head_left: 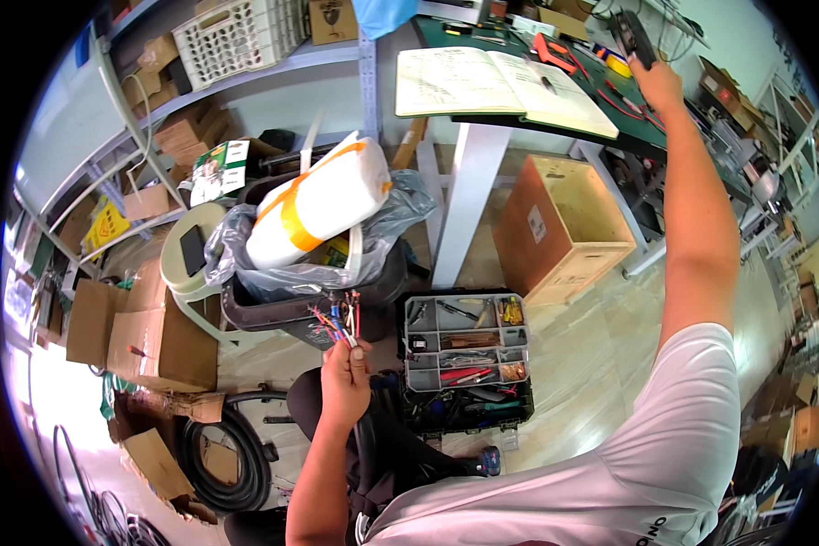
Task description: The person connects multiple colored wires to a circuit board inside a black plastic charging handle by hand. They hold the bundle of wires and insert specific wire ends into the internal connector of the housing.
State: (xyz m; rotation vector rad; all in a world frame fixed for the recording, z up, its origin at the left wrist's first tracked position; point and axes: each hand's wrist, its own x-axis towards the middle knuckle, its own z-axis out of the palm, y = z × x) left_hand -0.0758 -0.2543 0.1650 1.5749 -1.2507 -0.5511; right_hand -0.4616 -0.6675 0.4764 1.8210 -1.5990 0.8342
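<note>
From the head camera: my left hand is clamped on a bundle of coloured wires above the bin. My right hand grips a black tool over the green surface, far from the wires.

White short-sleeved T-shirt worn; R sleeve ends above the elbow, fabric creased across shoulder & chest. Dark printed lettering seen at lower R hem, partly cut off by frame edge. Both forearms bare, no watch, glove or band seen on L hand or R hand. Dark trousers seen at the lap, approx. black; rest of the body out of frame.
</note>
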